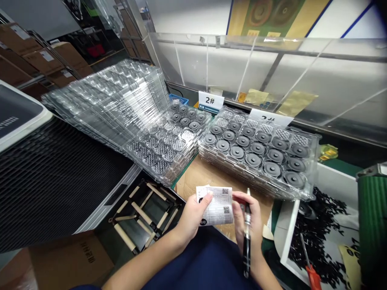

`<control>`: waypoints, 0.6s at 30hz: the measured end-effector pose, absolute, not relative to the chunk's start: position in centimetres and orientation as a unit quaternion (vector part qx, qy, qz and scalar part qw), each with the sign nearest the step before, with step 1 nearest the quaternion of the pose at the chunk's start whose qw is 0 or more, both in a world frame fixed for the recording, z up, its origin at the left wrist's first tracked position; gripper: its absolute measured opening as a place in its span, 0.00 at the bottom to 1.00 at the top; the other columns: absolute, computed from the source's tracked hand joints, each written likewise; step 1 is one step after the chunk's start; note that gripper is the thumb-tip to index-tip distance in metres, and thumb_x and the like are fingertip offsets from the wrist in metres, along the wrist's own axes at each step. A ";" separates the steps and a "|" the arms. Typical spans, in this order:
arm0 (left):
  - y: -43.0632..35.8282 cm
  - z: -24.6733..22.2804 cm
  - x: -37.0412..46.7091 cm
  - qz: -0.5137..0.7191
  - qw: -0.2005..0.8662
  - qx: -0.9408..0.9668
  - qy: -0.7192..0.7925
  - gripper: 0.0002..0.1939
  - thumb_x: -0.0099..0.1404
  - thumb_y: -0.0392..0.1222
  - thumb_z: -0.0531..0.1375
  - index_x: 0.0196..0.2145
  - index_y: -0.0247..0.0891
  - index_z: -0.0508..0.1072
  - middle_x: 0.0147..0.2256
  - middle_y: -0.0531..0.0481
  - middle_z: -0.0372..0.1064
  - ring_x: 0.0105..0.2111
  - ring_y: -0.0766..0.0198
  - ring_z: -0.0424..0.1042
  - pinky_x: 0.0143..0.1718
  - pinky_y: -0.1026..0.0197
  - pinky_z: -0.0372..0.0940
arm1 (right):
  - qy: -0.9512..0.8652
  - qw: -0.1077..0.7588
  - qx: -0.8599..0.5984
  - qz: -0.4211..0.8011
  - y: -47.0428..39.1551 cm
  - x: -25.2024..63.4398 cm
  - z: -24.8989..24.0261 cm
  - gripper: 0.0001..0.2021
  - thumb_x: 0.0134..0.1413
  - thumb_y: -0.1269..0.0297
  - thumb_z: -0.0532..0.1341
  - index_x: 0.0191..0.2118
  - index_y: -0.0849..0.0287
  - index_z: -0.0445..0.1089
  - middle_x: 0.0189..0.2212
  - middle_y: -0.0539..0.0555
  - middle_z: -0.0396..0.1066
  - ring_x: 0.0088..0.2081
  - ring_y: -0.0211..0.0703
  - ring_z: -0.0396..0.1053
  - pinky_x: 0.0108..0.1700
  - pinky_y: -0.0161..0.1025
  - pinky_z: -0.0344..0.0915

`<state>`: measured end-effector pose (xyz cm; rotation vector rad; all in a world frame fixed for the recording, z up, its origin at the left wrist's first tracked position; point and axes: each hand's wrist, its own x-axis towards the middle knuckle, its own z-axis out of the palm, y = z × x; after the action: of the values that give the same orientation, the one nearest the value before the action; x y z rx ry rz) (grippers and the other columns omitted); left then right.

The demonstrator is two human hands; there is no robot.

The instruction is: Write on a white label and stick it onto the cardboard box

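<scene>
Labelling step in hand, near edge of worktop (208, 173): left hand (190, 217) fingers pinched on printed QR label slips (218, 205) just before speaker-part tray (256, 153); right hand (249, 219) fingers clamped on pen (247, 233), likely marking slip next.

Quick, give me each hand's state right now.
Left hand: closed on the stack of printed labels, thumb on top.
Right hand: closed on a black pen, fingers also touching the labels' right edge.
</scene>
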<state>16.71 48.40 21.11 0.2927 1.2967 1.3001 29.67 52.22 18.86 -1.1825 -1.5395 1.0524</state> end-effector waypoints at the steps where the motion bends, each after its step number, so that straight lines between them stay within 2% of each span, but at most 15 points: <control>1: 48.3 21.2 16.7 0.560 0.593 0.128 0.565 0.17 0.58 0.48 0.58 0.40 0.32 0.72 0.38 0.44 0.74 0.39 0.56 0.71 0.44 0.56 0.64 | -0.642 0.461 -0.463 0.401 52.4 30.0 19.4 0.10 0.55 0.61 0.54 0.42 0.57 0.65 0.38 0.54 0.64 0.39 0.43 0.62 0.42 0.43 0.59; 4: 47.8 21.7 17.0 0.555 0.593 0.147 0.565 0.16 0.57 0.47 0.59 0.39 0.32 0.73 0.37 0.44 0.74 0.39 0.55 0.71 0.44 0.56 0.64 | -0.690 0.477 -0.395 0.375 52.6 30.7 21.2 0.14 0.58 0.63 0.48 0.44 0.56 0.66 0.38 0.54 0.63 0.37 0.42 0.63 0.38 0.42 0.60; 8: 47.3 22.8 17.5 0.546 0.608 0.178 0.547 0.17 0.55 0.44 0.62 0.41 0.32 0.72 0.39 0.44 0.74 0.40 0.56 0.71 0.44 0.57 0.63 | -0.690 0.464 -0.352 0.429 52.4 30.4 22.8 0.10 0.53 0.69 0.53 0.42 0.57 0.63 0.37 0.54 0.63 0.38 0.42 0.63 0.38 0.40 0.61; 12: 47.1 23.4 17.8 0.533 0.632 0.146 0.543 0.16 0.55 0.45 0.62 0.40 0.33 0.72 0.37 0.47 0.74 0.37 0.60 0.72 0.39 0.63 0.64 | -0.702 0.455 -0.338 0.430 52.0 30.0 22.8 0.08 0.51 0.70 0.55 0.38 0.58 0.63 0.36 0.55 0.63 0.40 0.43 0.63 0.40 0.41 0.62; 15: 47.0 23.4 17.9 0.522 0.640 0.140 0.546 0.15 0.57 0.46 0.60 0.39 0.33 0.73 0.35 0.48 0.75 0.36 0.61 0.72 0.39 0.63 0.64 | -0.687 0.451 -0.357 0.443 51.8 30.1 22.7 0.08 0.51 0.71 0.54 0.39 0.58 0.62 0.34 0.53 0.64 0.36 0.39 0.64 0.35 0.36 0.63; 18: 46.7 23.4 18.1 0.520 0.632 0.146 0.556 0.16 0.58 0.46 0.59 0.40 0.34 0.72 0.36 0.47 0.75 0.38 0.59 0.72 0.42 0.59 0.64 | -0.664 0.467 -0.384 0.440 51.8 30.4 22.8 0.04 0.51 0.70 0.53 0.35 0.58 0.61 0.31 0.51 0.62 0.33 0.37 0.63 0.31 0.34 0.61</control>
<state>18.14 46.67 23.43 0.3345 1.2732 1.1895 30.40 51.76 22.75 -0.9428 -1.6288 1.0801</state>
